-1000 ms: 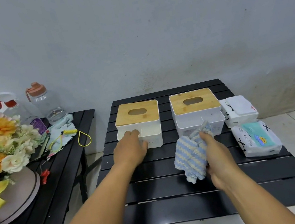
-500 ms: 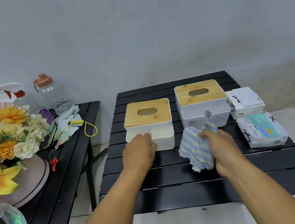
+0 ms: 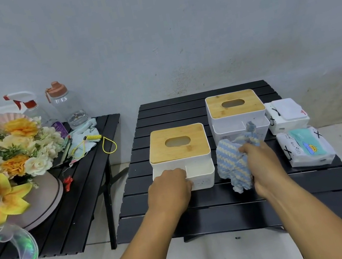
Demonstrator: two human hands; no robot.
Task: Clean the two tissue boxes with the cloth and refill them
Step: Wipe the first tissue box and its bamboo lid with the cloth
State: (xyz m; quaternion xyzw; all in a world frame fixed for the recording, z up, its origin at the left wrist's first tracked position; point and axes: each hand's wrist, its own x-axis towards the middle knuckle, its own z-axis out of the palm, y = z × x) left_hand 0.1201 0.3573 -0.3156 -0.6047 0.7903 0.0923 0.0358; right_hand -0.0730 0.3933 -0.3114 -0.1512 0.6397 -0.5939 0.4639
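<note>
Two white tissue boxes with bamboo lids stand on the black slatted table (image 3: 224, 213). The left tissue box (image 3: 178, 144) sits nearer to me than the right tissue box (image 3: 232, 105). My left hand (image 3: 169, 190) grips the front tray edge of the left box, fingers curled over its rim. My right hand (image 3: 261, 164) holds a bunched blue-and-cream striped cloth (image 3: 231, 162) in front of the right box, its lower end hanging to the table. Two wrapped tissue packs (image 3: 287, 114) (image 3: 306, 147) lie at the table's right edge.
A second black table (image 3: 77, 212) stands to the left with a flower arrangement (image 3: 7, 156), a spray bottle (image 3: 25, 104), a clear water bottle (image 3: 68, 105), a light rag and a yellow cord. A grey wall is behind. My feet show on the tiled floor below.
My left hand has pulled the left tissue box toward me, so it is now offset from the right box. My right hand keeps hold of the cloth, slightly shifted.
</note>
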